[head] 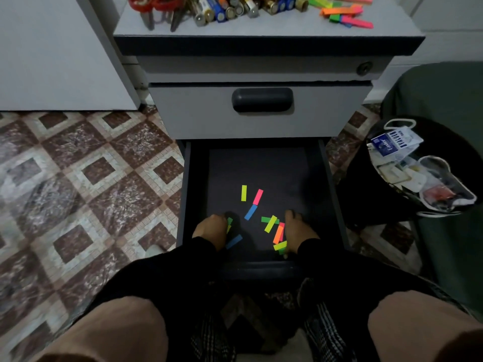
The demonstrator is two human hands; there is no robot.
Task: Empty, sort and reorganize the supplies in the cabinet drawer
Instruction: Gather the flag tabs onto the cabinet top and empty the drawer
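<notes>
The drawer (324, 194) is being emptied, batteries (235, 9) and scissors (154, 9) already atop the cabinet (261, 28), while leftover sticky tabs (257, 196) are being pinched by the left hand (211, 227) beside the right hand (298, 228), its grip unclear.

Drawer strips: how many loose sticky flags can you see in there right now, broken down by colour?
In the open drawer, visible flags only; some may hide under the left hand or right hand.
Yellow: 4
Green: 3
Blue: 2
Pink: 2
Orange: 1
Total: 12
</notes>
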